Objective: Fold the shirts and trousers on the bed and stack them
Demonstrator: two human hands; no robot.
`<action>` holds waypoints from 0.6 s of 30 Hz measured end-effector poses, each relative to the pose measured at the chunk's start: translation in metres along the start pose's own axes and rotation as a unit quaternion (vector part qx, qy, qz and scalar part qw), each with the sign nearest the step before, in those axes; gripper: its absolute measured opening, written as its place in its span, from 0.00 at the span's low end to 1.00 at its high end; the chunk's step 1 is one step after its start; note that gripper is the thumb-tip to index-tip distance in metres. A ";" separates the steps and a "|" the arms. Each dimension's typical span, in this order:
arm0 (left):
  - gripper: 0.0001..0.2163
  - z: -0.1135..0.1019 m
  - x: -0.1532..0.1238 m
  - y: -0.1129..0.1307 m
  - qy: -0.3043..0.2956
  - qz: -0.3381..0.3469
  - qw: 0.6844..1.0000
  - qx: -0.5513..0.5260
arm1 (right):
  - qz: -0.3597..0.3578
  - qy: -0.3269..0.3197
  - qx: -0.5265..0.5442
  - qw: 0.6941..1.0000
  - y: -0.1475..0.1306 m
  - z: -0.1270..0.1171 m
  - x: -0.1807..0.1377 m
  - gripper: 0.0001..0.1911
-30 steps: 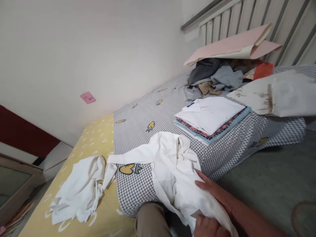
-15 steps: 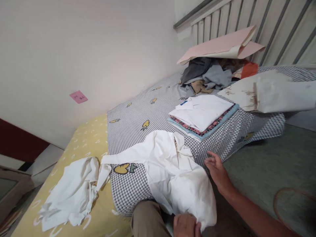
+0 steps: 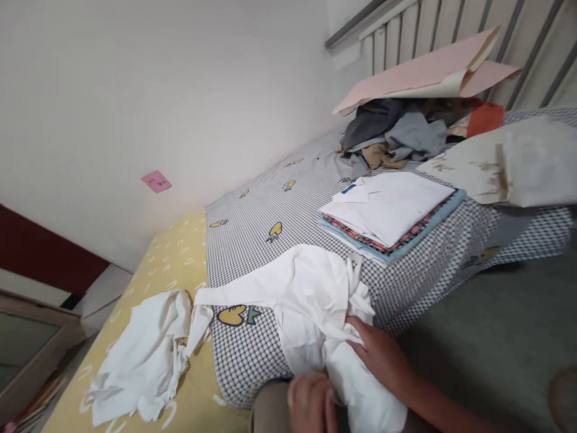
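Note:
A crumpled white shirt (image 3: 311, 288) lies across the bed's near edge, one sleeve stretched to the left and its lower part hanging over my knee. My right hand (image 3: 378, 352) grips a fold on the shirt's right side, fingers and thumb around the cloth. Low in the view, my left hand (image 3: 311, 403) is curled closed beside the shirt's lower edge; it is blurred, and whatever its fingers hold is hidden. Another white garment (image 3: 144, 355), loosely bunched, lies at left by the sleeve's end.
A folded stack topped by a white shirt (image 3: 387, 204) rests on the checked sheet (image 3: 243, 240). Behind it, a heap of dark and grey clothes (image 3: 396, 129) lies under a pink sheet of card (image 3: 419, 69). A stained white sheet (image 3: 487, 165) sits at right, above the floor (image 3: 496, 337).
My right hand has come left from beside the bed edge and taken hold of the shirt. My left hand has shifted left along the shirt's lower edge. The view has turned slightly.

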State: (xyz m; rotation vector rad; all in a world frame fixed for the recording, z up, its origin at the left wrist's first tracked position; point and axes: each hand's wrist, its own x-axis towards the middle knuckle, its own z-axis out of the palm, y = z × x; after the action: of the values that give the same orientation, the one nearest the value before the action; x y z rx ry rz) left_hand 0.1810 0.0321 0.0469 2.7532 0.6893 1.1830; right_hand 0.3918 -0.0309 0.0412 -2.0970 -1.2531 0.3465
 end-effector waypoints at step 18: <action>0.15 0.078 0.203 -0.090 -0.109 -0.247 0.957 -0.109 | 0.167 0.118 0.414 0.887 0.027 0.002 -0.013 0.24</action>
State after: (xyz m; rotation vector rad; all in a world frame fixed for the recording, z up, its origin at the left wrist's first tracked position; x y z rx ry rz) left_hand 0.3246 0.2084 0.1078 2.2847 1.0618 0.7803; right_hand 0.4022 -0.0503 0.0210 -1.5160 -0.4456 0.6252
